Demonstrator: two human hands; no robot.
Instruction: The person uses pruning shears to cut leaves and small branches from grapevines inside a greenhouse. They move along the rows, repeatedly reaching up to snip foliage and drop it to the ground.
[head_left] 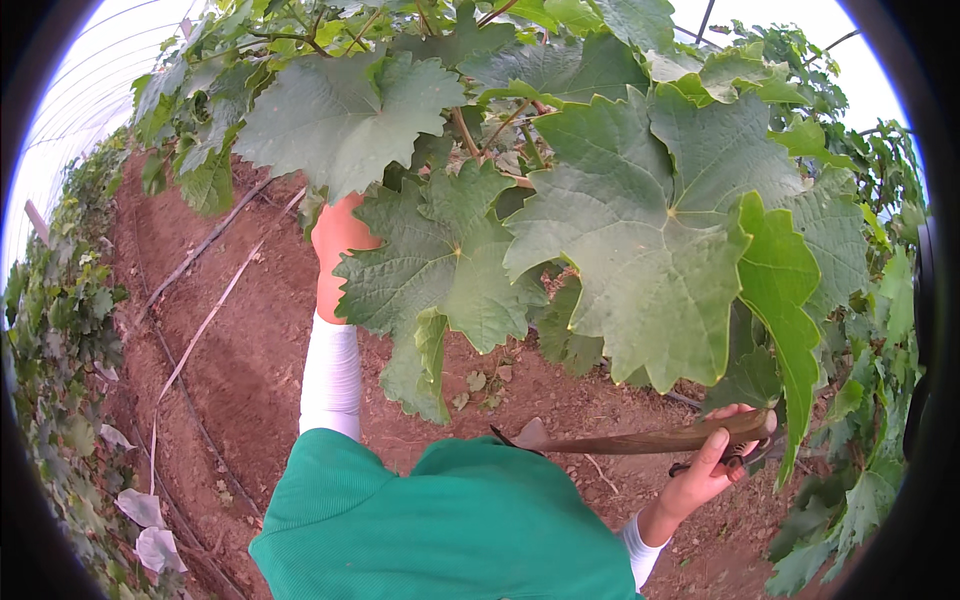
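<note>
My right hand (705,470) is closed round a long brown wooden handle (650,438) at the lower right. The handle lies almost level across my front, and a thin dark metal piece shows beyond its left end; I cannot make out what tool it is. Under the handle, against the same hand, is a small dark, curved object (740,466) whose kind is unclear. My left hand (340,240) reaches up into the grapevine, only its back and wrist showing. Broad green grape leaves (655,225) cover its fingers, so what they touch is hidden.
More vine leaves (350,115) and stems hang close in front. Rows of vines flank both sides. Reddish soil (240,350) lies below, with dark hoses (205,245) and a pale strip (205,325) along it. Whitish scraps (150,530) sit at the lower left.
</note>
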